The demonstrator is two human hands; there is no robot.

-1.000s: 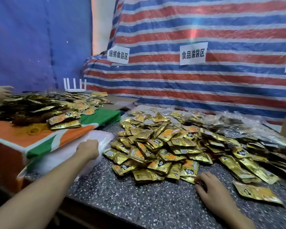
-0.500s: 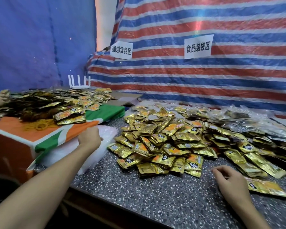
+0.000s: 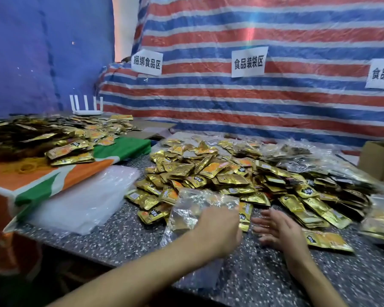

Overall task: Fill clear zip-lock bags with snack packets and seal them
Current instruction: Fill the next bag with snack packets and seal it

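Note:
A big heap of gold snack packets covers the speckled table. My left hand grips a clear zip-lock bag at the heap's near edge; the bag hangs down past the hand. My right hand hovers just right of it, fingers spread and pointing left, holding nothing. A stack of clear empty bags lies on the table to the left. One loose packet lies right of my right hand.
An orange, green and white box at the left carries another pile of packets and rubber bands. Filled clear bags lie at the back right, a cardboard box beyond. A striped tarp with paper signs hangs behind.
My left hand left the stack of empty bags and came right with one clear bag. My right hand opened and shifted towards the bag.

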